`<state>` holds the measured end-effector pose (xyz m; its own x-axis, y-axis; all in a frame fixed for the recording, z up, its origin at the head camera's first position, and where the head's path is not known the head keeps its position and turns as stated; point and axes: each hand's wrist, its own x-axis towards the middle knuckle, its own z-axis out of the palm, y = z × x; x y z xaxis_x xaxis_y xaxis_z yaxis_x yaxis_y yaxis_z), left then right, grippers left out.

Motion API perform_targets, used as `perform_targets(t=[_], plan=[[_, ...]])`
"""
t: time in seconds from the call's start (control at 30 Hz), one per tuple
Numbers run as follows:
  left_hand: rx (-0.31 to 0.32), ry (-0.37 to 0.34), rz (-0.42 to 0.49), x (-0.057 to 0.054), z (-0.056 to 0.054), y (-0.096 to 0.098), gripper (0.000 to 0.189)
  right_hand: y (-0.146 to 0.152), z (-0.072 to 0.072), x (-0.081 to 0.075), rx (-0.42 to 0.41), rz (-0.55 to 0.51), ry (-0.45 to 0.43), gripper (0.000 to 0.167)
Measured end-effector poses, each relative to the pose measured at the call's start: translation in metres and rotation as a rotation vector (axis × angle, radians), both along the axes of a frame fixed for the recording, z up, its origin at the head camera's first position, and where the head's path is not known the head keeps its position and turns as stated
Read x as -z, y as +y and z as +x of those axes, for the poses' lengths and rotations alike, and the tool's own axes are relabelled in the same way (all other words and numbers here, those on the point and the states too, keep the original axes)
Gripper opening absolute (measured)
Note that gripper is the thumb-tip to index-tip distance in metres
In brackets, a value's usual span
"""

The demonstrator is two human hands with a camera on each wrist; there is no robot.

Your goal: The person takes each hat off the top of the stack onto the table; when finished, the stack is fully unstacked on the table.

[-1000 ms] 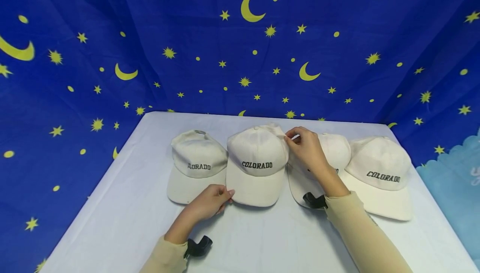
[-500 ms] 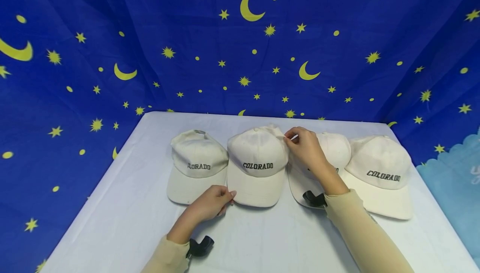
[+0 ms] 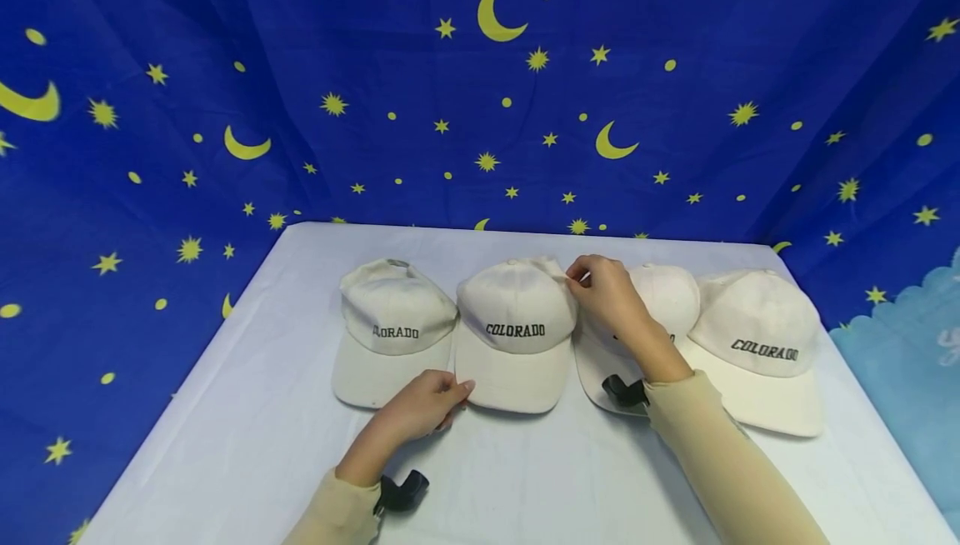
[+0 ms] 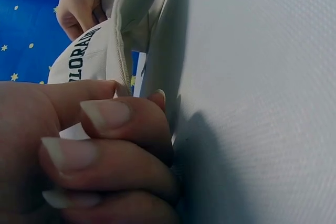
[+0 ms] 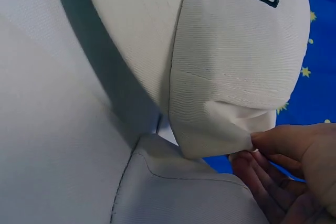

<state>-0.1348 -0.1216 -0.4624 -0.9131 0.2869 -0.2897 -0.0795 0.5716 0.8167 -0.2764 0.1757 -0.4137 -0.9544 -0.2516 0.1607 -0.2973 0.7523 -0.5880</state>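
Side by side in the head view stand several cream baseball caps lettered COLORADO. My left hand [image 3: 423,403] pinches the brim's left edge of the second cap from the left [image 3: 517,320]; its curled fingers [image 4: 126,166] fill the left wrist view. At the same cap's upper right side, my right hand [image 3: 611,291] pinches the crown fabric between thumb and fingers, and a fold shows there in the right wrist view, where the cap [image 5: 231,61] hangs from the grip. Behind the right hand, the third cap [image 3: 667,299] is partly hidden.
The leftmost cap [image 3: 393,320] sits beside my left hand, and the rightmost cap [image 3: 757,345] is near the table's right edge. A white cloth covers the table [image 3: 525,478]. Blue star-patterned fabric [image 3: 420,95] hangs behind and at the sides.
The crown of the second cap has dropped slightly at its top. Both hands keep their grips and have hardly moved.
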Motion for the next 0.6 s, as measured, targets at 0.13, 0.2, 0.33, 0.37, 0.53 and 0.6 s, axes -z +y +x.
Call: perform_targets(t=[0.13,0.2,0.33,0.37,0.53,0.6], plan=[[-0.006,-0.002,-0.012,-0.0011,0.0009,0.0017,0.043,0.0003,-0.0005,0.0008,-0.007,0.015,-0.008,0.008],[-0.007,-0.004,-0.016,-0.0018,0.0011,0.002,0.043,-0.0003,-0.0011,0.0007,-0.013,0.028,-0.01,0.008],[-0.01,-0.008,-0.011,-0.002,0.0013,0.0014,0.043,-0.0022,-0.0024,-0.0003,-0.022,0.046,-0.009,0.008],[-0.014,-0.013,-0.008,-0.002,0.0012,0.001,0.043,-0.0027,-0.0027,-0.0002,-0.023,0.049,-0.01,0.007],[-0.026,-0.025,0.011,-0.0006,0.0007,0.0,0.042,-0.0038,-0.0034,0.001,-0.025,0.065,0.0,0.006],[-0.024,-0.024,0.013,0.0003,0.0005,-0.0002,0.042,-0.0042,-0.0035,0.0016,-0.027,0.075,0.009,0.006]])
